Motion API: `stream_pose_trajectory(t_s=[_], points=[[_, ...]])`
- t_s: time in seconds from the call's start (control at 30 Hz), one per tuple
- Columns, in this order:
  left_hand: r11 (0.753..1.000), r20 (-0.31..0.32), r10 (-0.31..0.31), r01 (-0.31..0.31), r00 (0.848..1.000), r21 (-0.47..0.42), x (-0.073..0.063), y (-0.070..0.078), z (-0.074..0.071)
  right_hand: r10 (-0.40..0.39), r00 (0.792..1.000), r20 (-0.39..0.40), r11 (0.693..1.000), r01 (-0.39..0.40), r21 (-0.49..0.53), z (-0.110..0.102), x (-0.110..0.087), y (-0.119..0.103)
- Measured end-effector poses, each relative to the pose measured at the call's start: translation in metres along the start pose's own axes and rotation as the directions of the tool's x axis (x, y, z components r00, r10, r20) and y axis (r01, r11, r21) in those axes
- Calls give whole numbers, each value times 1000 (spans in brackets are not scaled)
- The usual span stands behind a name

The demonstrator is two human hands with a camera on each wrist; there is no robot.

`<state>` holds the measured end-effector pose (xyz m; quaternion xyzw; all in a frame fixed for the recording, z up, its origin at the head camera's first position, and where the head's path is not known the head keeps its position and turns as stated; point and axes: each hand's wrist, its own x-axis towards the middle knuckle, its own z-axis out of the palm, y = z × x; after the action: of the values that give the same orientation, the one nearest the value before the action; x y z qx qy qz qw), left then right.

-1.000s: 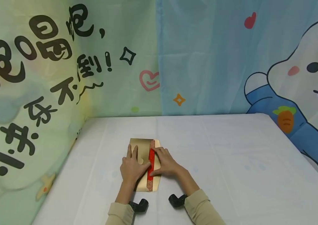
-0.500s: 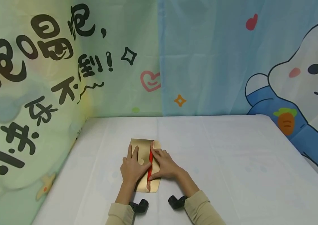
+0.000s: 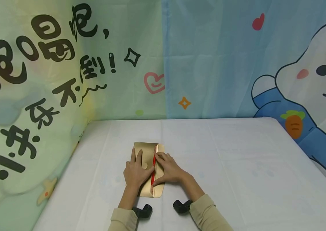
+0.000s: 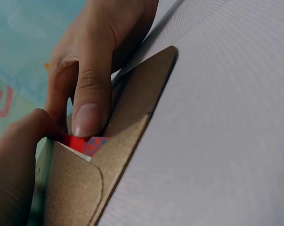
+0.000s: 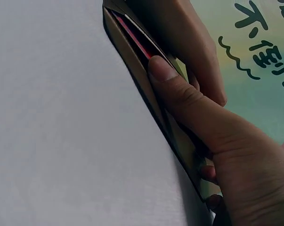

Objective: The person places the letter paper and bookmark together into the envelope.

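A gold paper envelope (image 3: 148, 147) lies on the white-covered table, its flap open toward the right. A red paper piece (image 3: 152, 175) sits mostly inside, with a narrow strip showing along the mouth. My left hand (image 3: 135, 173) rests on the envelope's left part, fingers extended, thumb at the mouth's edge. At the right, my right hand (image 3: 171, 168) has thumb and fingertips spread along the red strip, touching it. In the left wrist view, a patterned corner of the red paper (image 4: 95, 145) shows beside a right-hand digit. The right wrist view shows the right thumb (image 5: 163, 70) at the mouth.
White cloth covers the table (image 3: 223, 166) around the envelope. A printed curtain (image 3: 209, 64) with characters and a cartoon bear hangs behind and to the left. Black camera mounts (image 3: 143, 211) sit at both wrists.
The red paper has slid left into the envelope, so its visible strip is much narrower. The right fingertips have shifted slightly left with it; the left hand has barely moved.
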<state>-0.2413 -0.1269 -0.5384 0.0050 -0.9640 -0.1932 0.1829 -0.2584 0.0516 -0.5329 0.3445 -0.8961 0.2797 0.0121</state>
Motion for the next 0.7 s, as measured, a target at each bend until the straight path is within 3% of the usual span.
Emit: stream_pose_trajectory(t_s=[0.27, 0.7], points=[[1000, 20, -8, 8, 1000, 7, 1, -1, 1, 2, 998, -62, 1000, -4, -27, 6, 3, -1], [1000, 35, -8, 8, 999, 11, 1, 0, 0, -34, 998, -51, 999, 33, -21, 7, 4, -1]])
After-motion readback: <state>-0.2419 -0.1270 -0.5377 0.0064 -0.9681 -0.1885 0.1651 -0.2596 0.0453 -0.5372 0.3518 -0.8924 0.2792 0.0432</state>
